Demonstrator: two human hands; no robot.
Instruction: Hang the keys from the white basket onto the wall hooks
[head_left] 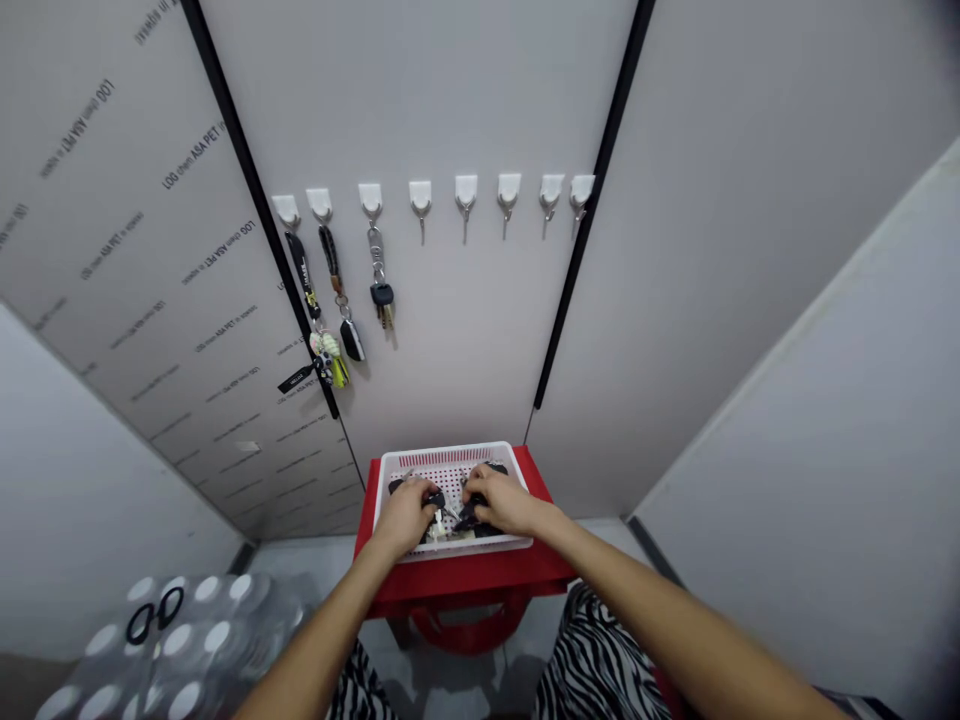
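Note:
A white perforated plastic basket point(450, 457) sits on a red table point(465, 580) and holds a tangle of keys. My left hand point(405, 517) reaches into it, fingertips on a black key fob point(433, 498). My right hand point(504, 500) is pinching a dark key point(471, 514) close beside it. The hands nearly meet, and they hide most of the basket's contents. Key bunches with straps and fobs point(377, 280) hang from the three leftmost white wall hooks point(369, 198), while several hooks to the right point(508, 190) hold nothing.
Grey wall panels with black vertical strips rise around the table on both sides. Printed lettering covers the left panel. A shrink-wrapped pack of bottles point(180, 640) with a black handle stands low at the left. My zebra-print trousers point(592, 660) show below.

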